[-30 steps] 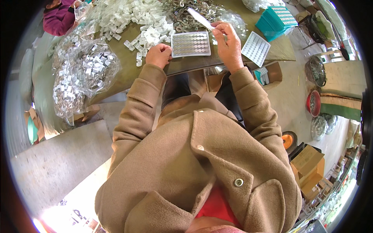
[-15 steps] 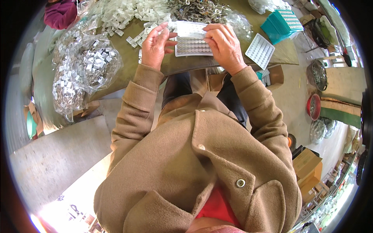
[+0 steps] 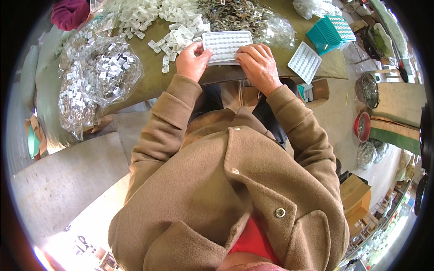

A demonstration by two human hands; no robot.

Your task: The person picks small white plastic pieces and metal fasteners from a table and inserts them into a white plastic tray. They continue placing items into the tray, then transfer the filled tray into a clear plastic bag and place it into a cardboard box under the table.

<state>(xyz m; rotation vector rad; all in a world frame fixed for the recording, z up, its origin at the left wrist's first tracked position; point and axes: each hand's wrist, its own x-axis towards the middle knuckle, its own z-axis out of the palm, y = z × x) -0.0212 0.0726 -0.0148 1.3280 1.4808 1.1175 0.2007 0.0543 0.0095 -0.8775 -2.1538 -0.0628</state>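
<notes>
A white rectangular tray (image 3: 227, 44) with rows of small round bumps lies near the table's front edge, between my two hands. At its lower left corner, my left hand (image 3: 193, 61) pinches the rim between thumb and fingers. My right hand (image 3: 257, 65) has its fingers curled and pressed on the lower right corner. What sits beneath the tray is hidden. To the right lies a second white tray (image 3: 304, 62), tilted, with similar rows. Loose small white plastic pieces (image 3: 171, 45) spread just left of the held tray.
Behind are a pile of white pieces (image 3: 149, 16) and a heap of metal pieces (image 3: 230, 16). Clear bags of parts (image 3: 101, 72) fill the left side. Stacked teal trays (image 3: 327, 34) stand at the right. Another person's purple sleeve (image 3: 70, 14) shows at the far left.
The white tray has come down over the rows of round discs that showed before. My left hand has closed from spread fingers onto its corner; my right hand has moved down its right side.
</notes>
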